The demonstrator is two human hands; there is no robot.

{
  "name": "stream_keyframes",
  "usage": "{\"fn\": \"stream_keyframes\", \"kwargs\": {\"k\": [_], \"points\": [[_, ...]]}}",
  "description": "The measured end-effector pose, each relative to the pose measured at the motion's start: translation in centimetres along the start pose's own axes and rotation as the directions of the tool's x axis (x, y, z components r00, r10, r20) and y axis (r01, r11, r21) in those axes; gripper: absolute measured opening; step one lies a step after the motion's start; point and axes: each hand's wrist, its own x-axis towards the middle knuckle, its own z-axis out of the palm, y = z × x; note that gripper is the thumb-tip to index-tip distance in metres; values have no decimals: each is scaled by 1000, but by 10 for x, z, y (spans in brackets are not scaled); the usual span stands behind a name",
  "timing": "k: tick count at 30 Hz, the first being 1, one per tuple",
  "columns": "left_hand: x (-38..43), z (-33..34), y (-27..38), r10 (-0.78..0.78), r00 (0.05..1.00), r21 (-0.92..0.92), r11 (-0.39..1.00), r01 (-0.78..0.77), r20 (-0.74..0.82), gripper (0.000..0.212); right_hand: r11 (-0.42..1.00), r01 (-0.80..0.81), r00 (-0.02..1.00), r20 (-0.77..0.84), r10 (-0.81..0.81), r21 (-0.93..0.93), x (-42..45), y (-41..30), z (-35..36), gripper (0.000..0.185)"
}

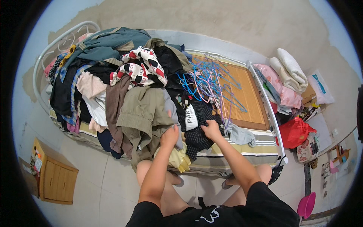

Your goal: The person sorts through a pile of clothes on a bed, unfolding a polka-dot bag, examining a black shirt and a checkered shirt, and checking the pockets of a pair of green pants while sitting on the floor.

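My left hand (170,136) grips the edge of an olive-green garment (141,107) that lies on the near side of a large clothes pile. A grey cloth (170,105) shows beside it. On the black pinstriped garment (202,113), my right hand (211,130) has its fingers closed on the fabric. A white patch with printed letters (191,117) lies between the hands. Pale yellow cloth (180,159) hangs at the bed's near edge. A tangle of blue, pink and purple plastic hangers (211,82) rests just beyond the striped fabric.
A bamboo mat (245,96) covers part of the bed, bounded by a white metal rail (268,105). Folded bedding (286,73) and a red plastic bag (295,132) are past the rail. A wooden cabinet (56,181) stands at left, a pink basin (306,205) at lower right.
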Motion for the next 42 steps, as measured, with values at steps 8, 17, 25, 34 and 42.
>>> {"fn": "stream_keyframes", "kwargs": {"k": [8,17,25,34,42], "points": [[8,18,-41,-10,1000,265,964,4,22,63,772,120,935,-333,123,624,-132,-58,-243,16],[-59,30,58,499,840,470,807,-359,-214,40,720,17,850,-388,355,694,-253,98,-260,16],[-222,125,87,32,249,-131,911,390,968,47,490,139,814,-381,439,861,-284,67,-290,17],[-205,130,127,-81,700,-492,653,575,710,31,499,205,799,-438,411,842,-322,79,-326,21],[-58,-45,176,307,835,-556,831,-1,457,16,964,-245,871,460,174,100,-317,91,-285,31]]}}
